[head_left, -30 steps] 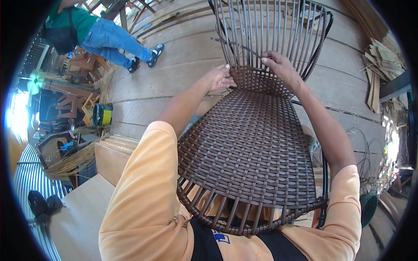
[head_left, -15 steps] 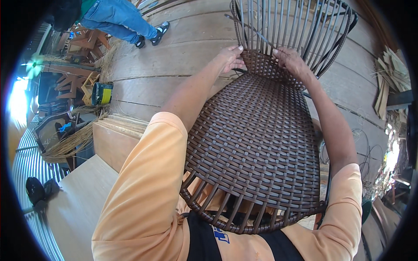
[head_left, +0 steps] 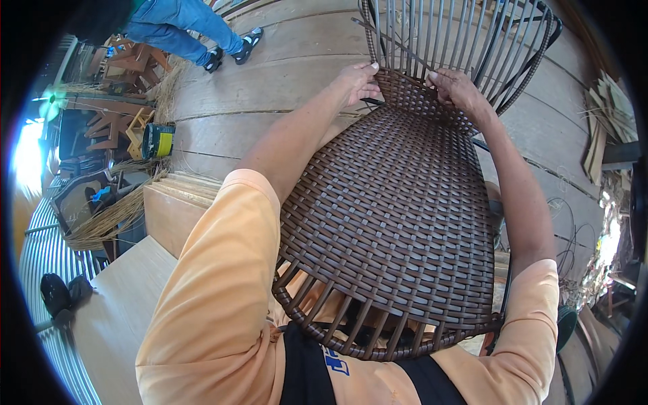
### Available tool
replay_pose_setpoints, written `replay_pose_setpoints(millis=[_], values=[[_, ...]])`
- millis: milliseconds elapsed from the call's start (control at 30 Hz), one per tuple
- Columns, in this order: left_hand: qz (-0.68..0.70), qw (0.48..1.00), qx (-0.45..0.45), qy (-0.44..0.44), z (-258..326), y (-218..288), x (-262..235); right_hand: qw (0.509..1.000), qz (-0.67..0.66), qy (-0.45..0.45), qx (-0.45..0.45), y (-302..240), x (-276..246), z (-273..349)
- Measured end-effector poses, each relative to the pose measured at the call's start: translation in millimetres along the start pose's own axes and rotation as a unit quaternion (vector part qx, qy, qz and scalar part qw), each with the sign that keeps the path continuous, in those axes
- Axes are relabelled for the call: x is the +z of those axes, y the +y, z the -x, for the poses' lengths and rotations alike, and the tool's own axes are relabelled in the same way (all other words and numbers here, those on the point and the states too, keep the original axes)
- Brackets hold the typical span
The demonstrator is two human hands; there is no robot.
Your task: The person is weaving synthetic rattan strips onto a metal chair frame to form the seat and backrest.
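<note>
A chair with a dark brown woven seat (head_left: 398,216) lies in front of me, its back of loose upright brown strands (head_left: 445,34) rising on a black frame. My left hand (head_left: 358,82) rests on the left edge of the weave where seat meets back. My right hand (head_left: 455,89) pinches a strand at the top row of weaving, just right of the middle. Both forearms reach over the seat from below.
The floor is wide wooden planks (head_left: 270,74). Another person's legs in blue jeans (head_left: 182,27) stand at the top left. A small can (head_left: 158,140), wooden pieces and straw-like bundles (head_left: 108,216) lie at the left. Scrap strips (head_left: 607,121) sit at the right.
My view has shifted forward, so the chair back sits higher in the frame. Both hands have stayed at the seat-back junction, the right hand moving slightly left along the weave.
</note>
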State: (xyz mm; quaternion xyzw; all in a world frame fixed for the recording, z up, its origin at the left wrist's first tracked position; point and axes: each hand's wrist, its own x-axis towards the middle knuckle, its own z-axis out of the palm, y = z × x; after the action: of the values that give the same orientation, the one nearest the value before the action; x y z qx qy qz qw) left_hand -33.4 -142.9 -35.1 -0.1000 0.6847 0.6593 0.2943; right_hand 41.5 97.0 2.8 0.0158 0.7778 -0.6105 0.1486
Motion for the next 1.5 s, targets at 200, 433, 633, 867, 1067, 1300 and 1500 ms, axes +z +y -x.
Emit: replay_pose_setpoints(millis=[200, 433, 633, 867, 1067, 1300, 1500], values=[[-0.148, 0.986, 0.006, 0.074, -6.0, 11.6, -0.1, 0.999, 0.027, 0.005, -0.043, 3.1, 1.9, 1.6], [-0.686, 0.624, 0.364, 0.087, 23.5, 35.6, -4.9, 0.996, -0.069, -0.056, -0.017, 26.1, -7.4, -17.7], [-0.720, 0.620, 0.303, 0.076, 43.3, 35.4, 13.4, 0.996, -0.052, -0.055, -0.038, 30.4, -11.6, -18.9], [-0.679, 0.616, 0.398, 0.031, 15.7, 33.6, 0.2, 0.996, -0.048, -0.058, -0.039, 34.0, -11.9, -17.4], [-0.667, 0.598, 0.444, -0.015, -0.1, 33.3, -8.7, 0.998, -0.043, -0.040, -0.038, 31.6, -5.9, -16.2], [-0.668, 0.636, 0.383, -0.047, 16.8, 51.6, 3.0, 0.995, 0.070, 0.016, -0.071, 32.9, -7.8, -21.3], [-0.729, 0.633, 0.252, -0.065, 14.4, 67.2, 31.3, 0.976, 0.196, 0.044, -0.087, 30.2, -19.6, -16.6]])
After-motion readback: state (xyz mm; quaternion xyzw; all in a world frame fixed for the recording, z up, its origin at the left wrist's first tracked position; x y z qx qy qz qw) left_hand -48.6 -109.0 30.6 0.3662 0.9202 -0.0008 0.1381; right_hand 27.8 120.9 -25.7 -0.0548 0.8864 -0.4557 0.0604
